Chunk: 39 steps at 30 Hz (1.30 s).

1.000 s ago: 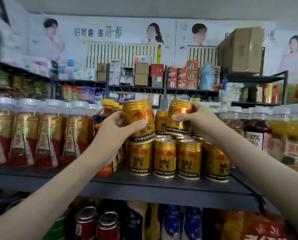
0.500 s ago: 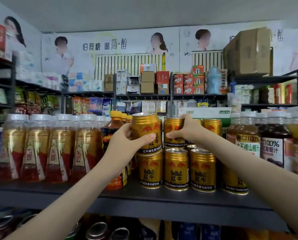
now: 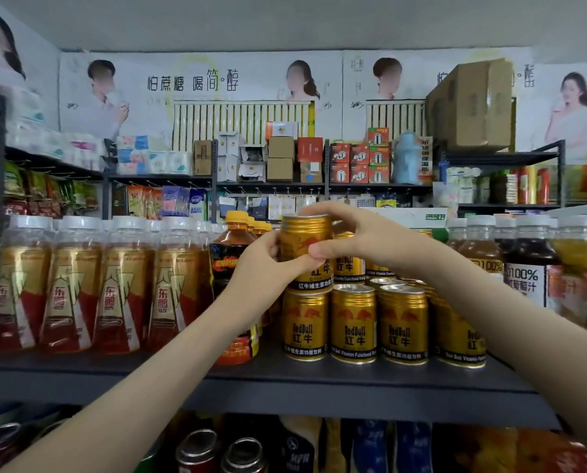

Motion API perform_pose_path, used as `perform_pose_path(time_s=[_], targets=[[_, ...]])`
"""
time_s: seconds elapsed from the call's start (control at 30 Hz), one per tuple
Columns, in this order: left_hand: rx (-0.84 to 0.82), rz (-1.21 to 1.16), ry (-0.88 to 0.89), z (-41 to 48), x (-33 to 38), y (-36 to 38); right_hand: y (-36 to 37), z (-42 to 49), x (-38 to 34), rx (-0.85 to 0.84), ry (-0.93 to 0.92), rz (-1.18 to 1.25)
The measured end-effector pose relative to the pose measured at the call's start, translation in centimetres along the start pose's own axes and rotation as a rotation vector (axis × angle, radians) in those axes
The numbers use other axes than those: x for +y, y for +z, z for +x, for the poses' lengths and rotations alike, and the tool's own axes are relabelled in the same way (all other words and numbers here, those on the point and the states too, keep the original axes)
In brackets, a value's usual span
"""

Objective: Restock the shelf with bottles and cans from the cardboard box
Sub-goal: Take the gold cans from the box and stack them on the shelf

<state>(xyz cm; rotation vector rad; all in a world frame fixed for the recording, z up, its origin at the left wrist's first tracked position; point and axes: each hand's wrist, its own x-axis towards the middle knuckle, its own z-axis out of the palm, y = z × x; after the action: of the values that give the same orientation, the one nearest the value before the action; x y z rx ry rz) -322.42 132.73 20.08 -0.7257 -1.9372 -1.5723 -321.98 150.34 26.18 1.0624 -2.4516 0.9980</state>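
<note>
- Fingers [image 3: 322,209] of the right hand [image 3: 363,240] curl over the top rim of a gold can [image 3: 305,247], with the thumb pressed on its front, so that hand's gripping it.
- Left hand [image 3: 268,268] has the same can from the left side, thumb wrapped across the lower front. Both hands are on one can.
- That can is upright and sits right on top of the leftmost can in the front row [image 3: 353,322]. The two look like they're touching, but I can't tell if it's fully set down.
- Front row is four gold cans standing close to the front edge of the shelf [image 3: 285,380], a bit right of the middle, with more cans stacked behind.
- Just left of the cans is a dark bottle [image 3: 232,254] with an orange cap, partly behind the left wrist.
- Further toward the left end of the shelf there's a line of white-capped bottles [image 3: 114,285] with gold and red labels.
- Right end has juice bottles [image 3: 524,268], also white caps.
- Up on a back rack at top right sits a cardboard box [image 3: 473,104].
</note>
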Motion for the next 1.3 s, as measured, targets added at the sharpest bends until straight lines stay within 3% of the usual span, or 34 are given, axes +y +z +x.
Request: perform_pose_path(time_s=[0.17,0.27,0.37,0.47,0.83,1.0,1.3], targets=[[-0.109,0.367,0.128,0.1,1.0,-1.7,0.5,1.0,-0.3,0.112,-0.012,0.199],[-0.046,0.719,0.348,-0.9,0.8,-3.2,1.2,1.9,-0.1,0.209,0.008,0.254],[0.16,1.011,0.583,-1.1,-1.1,-5.0,2.1,3.1,0.4,0.354,0.071,0.038],[0.169,1.135,0.548,-1.0,-3.2,-6.3,3.5,4.3,1.4,0.388,0.134,-0.232],[0.099,1.203,0.56,-0.7,-5.3,-6.7,5.0,6.6,2.0,0.378,0.2,-0.498],[0.103,1.204,0.594,-0.6,-5.5,-7.0,4.9,7.0,2.3,0.378,0.274,-0.865],[0.133,1.197,0.661,-0.1,-6.3,-6.9,6.0,5.0,3.6,0.263,0.076,-0.972]])
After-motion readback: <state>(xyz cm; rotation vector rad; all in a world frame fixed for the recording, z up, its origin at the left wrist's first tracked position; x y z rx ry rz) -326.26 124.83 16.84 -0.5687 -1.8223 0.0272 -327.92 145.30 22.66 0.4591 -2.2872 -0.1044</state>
